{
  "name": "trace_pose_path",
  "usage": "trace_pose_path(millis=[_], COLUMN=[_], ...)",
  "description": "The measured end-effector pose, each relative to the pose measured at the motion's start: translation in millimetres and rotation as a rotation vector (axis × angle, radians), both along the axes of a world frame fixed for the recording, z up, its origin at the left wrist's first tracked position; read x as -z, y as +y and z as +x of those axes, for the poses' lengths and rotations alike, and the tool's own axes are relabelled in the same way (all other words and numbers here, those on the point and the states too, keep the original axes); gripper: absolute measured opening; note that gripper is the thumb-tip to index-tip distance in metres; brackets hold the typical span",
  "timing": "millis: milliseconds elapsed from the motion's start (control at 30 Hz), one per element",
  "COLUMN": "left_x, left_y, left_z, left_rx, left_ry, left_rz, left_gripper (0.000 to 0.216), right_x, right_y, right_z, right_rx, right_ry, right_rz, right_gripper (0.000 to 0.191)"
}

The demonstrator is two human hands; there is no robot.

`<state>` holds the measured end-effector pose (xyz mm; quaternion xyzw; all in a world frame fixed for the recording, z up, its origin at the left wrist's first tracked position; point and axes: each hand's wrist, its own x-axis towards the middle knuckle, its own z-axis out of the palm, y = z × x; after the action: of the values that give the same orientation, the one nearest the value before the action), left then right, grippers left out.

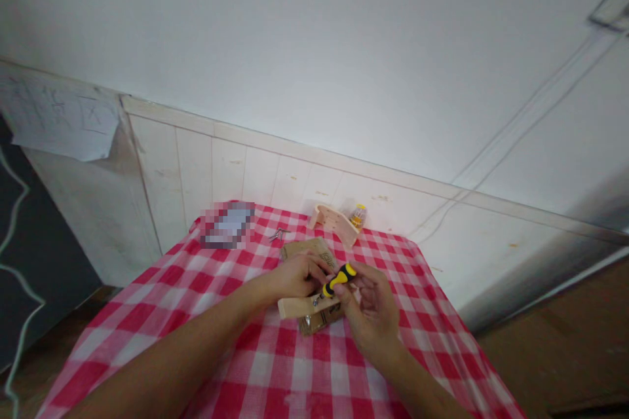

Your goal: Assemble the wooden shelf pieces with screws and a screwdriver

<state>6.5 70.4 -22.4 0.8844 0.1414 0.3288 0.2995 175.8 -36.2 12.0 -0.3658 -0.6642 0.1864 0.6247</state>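
My right hand (371, 308) is closed around a yellow-and-black screwdriver (339, 279), which slants down to the left. Its tip end is close to a small metal fitting (315, 302) on a pale wooden piece (293, 308). My left hand (297, 275) lies along the far side of that wooden piece with fingers curled onto it; the fingertips are partly hidden behind the screwdriver. Beneath both hands is a brown cardboard box (307, 247) with dark print. Some small shiny thing (308, 321) sits at the box's near end, too small to name.
A red-and-white checked cloth (275, 373) covers the table. Toward the back lie a blurred flat object (230, 226), small metal parts (279, 234), a curved wooden piece (337, 222) and a clear container with yellow (358, 215). A white panelled wall (260, 173) stands behind.
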Motion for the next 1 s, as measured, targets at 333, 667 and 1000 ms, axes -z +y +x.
trace_pose_path(millis=[333,667,1000], left_x=[-9.3,-13.9,-9.7], left_y=[-4.7,-7.3,-4.9], left_z=[-4.4,-2.2,-1.0], left_rx=[0.036,0.071,0.091], left_ry=[-0.046,-0.096,-0.07], left_rz=[-0.005,-0.071,-0.067], left_gripper=[0.017,0.02,0.018], right_x=[-13.6,-9.0,-12.1], right_y=[-8.0,-3.4,-7.6], right_z=[-3.9,3.2,-2.6], right_rx=[-0.234,-0.21,-0.213], right_ry=[-0.016,-0.189,-0.053], right_rz=[-0.056,0.022,-0.04], right_gripper=[0.034,0.038,0.035])
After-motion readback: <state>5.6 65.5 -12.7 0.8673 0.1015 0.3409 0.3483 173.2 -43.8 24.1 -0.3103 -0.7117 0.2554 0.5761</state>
